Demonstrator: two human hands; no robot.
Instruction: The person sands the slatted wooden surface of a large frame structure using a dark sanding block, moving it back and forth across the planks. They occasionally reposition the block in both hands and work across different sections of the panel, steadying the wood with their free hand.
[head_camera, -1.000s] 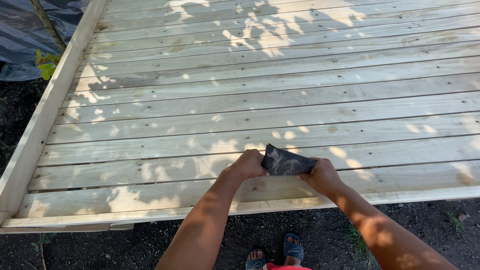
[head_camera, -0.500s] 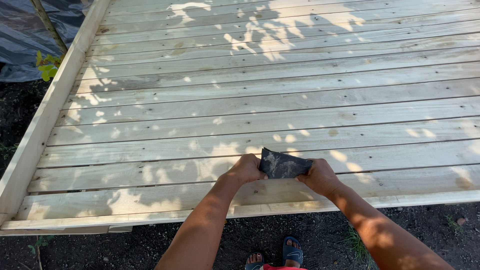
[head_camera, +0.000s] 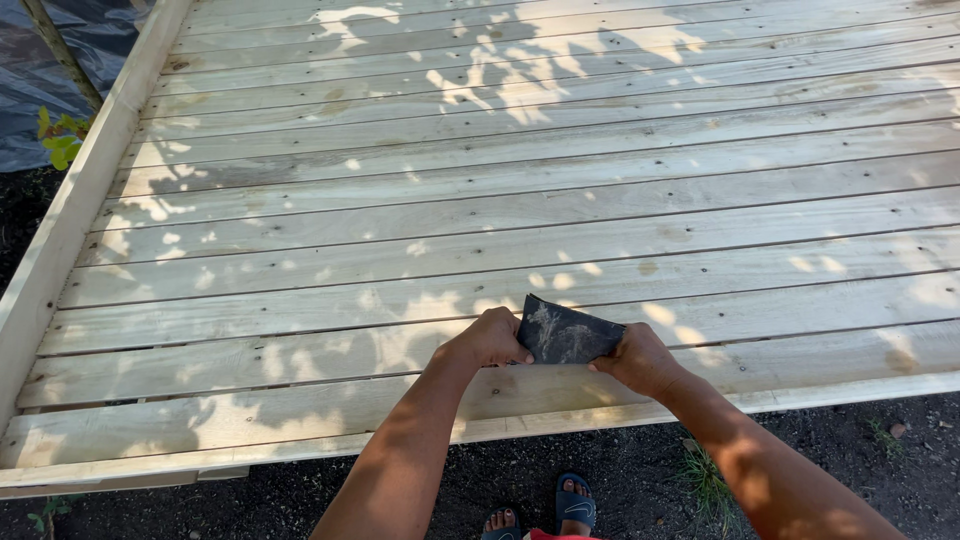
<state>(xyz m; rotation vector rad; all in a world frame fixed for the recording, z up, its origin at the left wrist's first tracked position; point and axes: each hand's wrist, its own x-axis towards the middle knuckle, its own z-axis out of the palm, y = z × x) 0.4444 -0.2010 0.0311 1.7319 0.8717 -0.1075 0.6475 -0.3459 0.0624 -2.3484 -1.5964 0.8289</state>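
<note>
A dark, dusty sheet of sandpaper is held between both my hands just above the near planks of a pale wooden deck. My left hand pinches its left edge. My right hand grips its right edge. The sheet is bent up, its pointed top corner standing free. Both forearms reach in from the bottom of the view.
A raised wooden border board runs along the deck's left side, with black plastic sheeting and a small green plant beyond it. Dark soil lies below the deck's front edge, where my feet in sandals stand.
Both hands kept hold of the sandpaper and stayed at the near planks; the sheet has shifted slightly between the fingers.
</note>
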